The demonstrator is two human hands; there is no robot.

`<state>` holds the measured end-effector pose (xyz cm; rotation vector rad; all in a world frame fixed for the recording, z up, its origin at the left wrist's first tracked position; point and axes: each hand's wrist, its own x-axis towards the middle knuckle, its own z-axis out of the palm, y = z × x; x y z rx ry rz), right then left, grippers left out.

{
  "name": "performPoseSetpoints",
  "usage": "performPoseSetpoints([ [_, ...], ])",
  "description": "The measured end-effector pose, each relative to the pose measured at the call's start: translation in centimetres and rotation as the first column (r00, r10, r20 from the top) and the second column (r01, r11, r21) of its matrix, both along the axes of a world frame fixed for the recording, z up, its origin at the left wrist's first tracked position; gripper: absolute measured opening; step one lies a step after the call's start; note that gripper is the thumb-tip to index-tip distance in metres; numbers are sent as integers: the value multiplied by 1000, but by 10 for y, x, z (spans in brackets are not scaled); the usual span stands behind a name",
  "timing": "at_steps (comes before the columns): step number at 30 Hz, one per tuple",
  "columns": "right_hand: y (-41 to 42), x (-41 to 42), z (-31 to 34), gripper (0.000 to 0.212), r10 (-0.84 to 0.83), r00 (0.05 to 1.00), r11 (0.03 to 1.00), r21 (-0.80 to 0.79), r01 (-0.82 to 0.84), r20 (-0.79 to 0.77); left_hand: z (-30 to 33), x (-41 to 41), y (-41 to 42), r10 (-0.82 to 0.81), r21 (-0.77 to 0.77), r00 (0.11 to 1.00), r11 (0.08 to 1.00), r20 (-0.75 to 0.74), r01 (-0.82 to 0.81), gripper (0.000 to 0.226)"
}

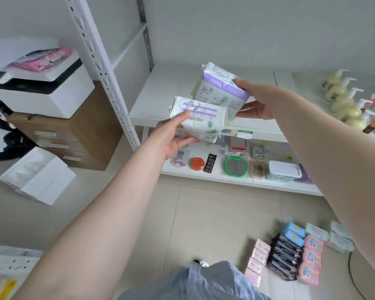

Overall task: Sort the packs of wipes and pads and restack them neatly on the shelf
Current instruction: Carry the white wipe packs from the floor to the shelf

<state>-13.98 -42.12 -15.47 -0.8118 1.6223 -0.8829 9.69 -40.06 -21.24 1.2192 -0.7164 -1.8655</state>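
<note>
My left hand (171, 137) grips a white pack of pads with a lilac label (200, 120), held flat just in front of the white shelf board (160, 92). My right hand (260, 102) grips a second white and purple pack (219, 87), tilted on edge above that shelf, a little higher and further back than the first. The two packs nearly touch. On the floor at the lower right lie sorted rows of packs: pink (258, 263), black (284, 256), blue (294, 232), coral (312, 258) and white (340, 237).
Yellow pump bottles (342, 98) line the shelf's right side. The lower shelf (208, 176) holds a green mirror, an orange tin and a wipes box. A perforated upright (104, 68) stands at left, with a printer on a wooden drawer cabinet (74, 135) and an open white box (37, 176) beyond.
</note>
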Motion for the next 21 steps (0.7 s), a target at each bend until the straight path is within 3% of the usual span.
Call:
performPoseSetpoints([
  [4,-46,6,-15,29,-16,1000,999,-36,16,14,5,5,-42,55,78,996,995,73,-60,33],
  [11,-122,17,-31,31,-46,999,999,-28,46,6,5,18,-128,-17,173,937,984,349,-46,82],
  [16,-182,34,-53,30,-86,996,996,7,86,-7,-12,29,-195,-47,197,933,980,356,-26,60],
  [21,-233,53,-79,29,-193,981,980,49,193,1,-40,43,-259,-38,207,980,978,197,-3,39],
])
